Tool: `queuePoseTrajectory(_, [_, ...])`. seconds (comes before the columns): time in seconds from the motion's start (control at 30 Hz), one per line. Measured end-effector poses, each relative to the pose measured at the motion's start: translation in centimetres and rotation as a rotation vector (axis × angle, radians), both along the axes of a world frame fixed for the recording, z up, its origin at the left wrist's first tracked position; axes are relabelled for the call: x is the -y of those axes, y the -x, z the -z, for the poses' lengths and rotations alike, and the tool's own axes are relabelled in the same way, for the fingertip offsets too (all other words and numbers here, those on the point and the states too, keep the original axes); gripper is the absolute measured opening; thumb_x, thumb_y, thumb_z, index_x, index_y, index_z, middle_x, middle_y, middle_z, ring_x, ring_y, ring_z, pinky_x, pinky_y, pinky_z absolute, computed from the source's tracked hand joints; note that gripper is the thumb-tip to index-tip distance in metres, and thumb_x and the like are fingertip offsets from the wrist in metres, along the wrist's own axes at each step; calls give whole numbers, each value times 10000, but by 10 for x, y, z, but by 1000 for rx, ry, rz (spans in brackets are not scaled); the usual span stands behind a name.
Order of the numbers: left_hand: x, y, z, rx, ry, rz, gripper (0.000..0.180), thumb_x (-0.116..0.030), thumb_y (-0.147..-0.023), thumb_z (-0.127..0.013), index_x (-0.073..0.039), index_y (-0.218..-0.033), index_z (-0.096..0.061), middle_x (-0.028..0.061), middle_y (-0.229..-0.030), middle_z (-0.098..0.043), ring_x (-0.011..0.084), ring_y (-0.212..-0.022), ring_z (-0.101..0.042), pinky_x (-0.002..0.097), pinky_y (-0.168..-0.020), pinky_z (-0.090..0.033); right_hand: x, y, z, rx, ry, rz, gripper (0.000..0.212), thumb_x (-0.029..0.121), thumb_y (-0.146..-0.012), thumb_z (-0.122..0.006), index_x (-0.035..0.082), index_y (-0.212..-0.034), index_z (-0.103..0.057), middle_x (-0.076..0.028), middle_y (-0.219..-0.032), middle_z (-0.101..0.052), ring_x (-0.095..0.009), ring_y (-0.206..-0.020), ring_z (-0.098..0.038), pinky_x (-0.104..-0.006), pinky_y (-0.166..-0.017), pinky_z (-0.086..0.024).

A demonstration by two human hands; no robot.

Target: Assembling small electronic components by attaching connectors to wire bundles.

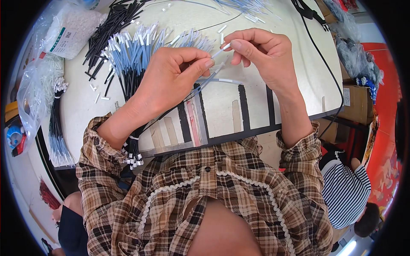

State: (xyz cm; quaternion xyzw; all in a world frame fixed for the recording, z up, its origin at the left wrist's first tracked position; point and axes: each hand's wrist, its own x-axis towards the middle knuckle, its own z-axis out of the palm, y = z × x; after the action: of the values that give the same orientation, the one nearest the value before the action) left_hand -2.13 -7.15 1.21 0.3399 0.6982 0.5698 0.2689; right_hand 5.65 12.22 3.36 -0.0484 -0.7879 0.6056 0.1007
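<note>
My left hand pinches a thin pale wire between thumb and forefinger. The fingertips of my right hand are closed on a small white sleeve at the wire's end. Beside my left wrist lies a thick bundle of blue-and-black wires, many tipped with white sleeves. Its black ends, with small white connectors, hang over the near table edge. Below my hands, a loose bluish wire curves across the table.
Loose white sleeves and black tubes lie on the table. At the left are a bag of white pieces and a tied wire bundle. Cardboard boxes stand right. A person in stripes is at lower right.
</note>
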Motion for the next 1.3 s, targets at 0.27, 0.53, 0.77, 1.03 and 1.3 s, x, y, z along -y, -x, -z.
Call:
queuePoseTrajectory(0.27, [2, -3, 2, -13, -2, -11, 167, -114, -906, -609, 28, -963, -676, 29, -721, -657, 40, -651, -538, 200, -573, -433, 8, 1, -1, 154, 134, -50, 147, 154, -838, -692, 7, -839, -709, -35, -715, -681, -51, -565, -597, -165, -482, -430])
queuePoseTrajectory(0.53, [10, 6, -17, -61, 182, 115, 170, -133, -899, -623, 24, -907, -687, -4, -655, -621, 23, -589, -460, 196, -512, -367, 5, 1, 1, 63, 70, 0, 138, 140, -815, -712, 3, -820, -704, -35, -681, -670, -41, -547, -577, -163, -482, -435])
queuePoseTrajectory(0.77, [9, 2, -4, -75, 107, 62, 174, -141, -888, -639, 18, -839, -692, -32, -602, -571, 10, -527, -385, 202, -455, -294, 10, 4, 6, 148, 165, -42, 135, 128, -813, -716, -6, -801, -701, -40, -661, -659, -39, -526, -574, -163, -464, -440])
queuePoseTrajectory(1.03, [9, 0, -6, -3, 131, 28, 168, -138, -891, -637, 15, -855, -694, -37, -584, -534, 13, -514, -380, 199, -453, -289, 16, 3, 4, 208, 141, -113, 135, 126, -810, -724, -6, -793, -700, -55, -646, -656, -48, -519, -585, -167, -443, -441])
queuePoseTrajectory(1.3, [13, 2, -16, -314, 98, 152, 150, -108, -875, -636, 41, -883, -647, 51, -667, -591, 93, -563, -466, 259, -507, -372, -8, -9, -25, 268, -147, -185, 106, 109, -834, -681, 19, -887, -701, -14, -708, -656, -42, -553, -566, -171, -453, -424])
